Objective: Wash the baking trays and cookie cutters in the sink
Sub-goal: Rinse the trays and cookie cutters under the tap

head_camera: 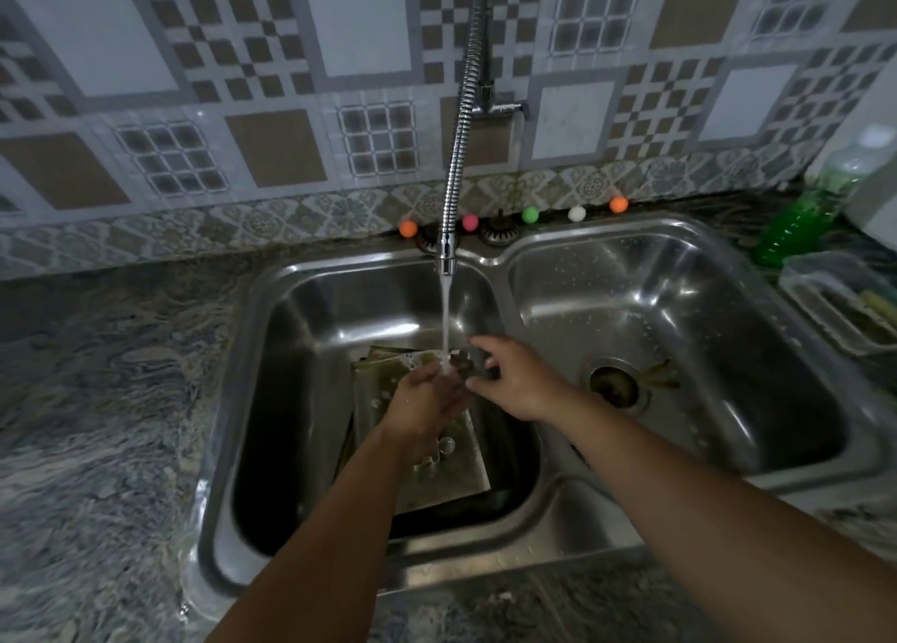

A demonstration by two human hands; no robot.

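Observation:
Baking trays [456, 467] lie stacked and wet in the left basin of a steel double sink [252, 399]. Water runs from a flexible tap [458, 147] onto my left hand [427, 399], which is cupped under the stream above the trays. My right hand [514, 380] holds a small dark metal cookie cutter [468, 363] beside the stream, touching my left fingertips. Whether my left hand grips anything is hidden by the water and fingers.
The right basin has a drain [616, 385] with a bit of green scrap beside it. A green dish soap bottle [796, 220] and a clear plastic tub [844, 302] stand at the right. Small coloured balls [529, 214] line the sink's back edge. Marbled countertop [107, 424] spreads to the left.

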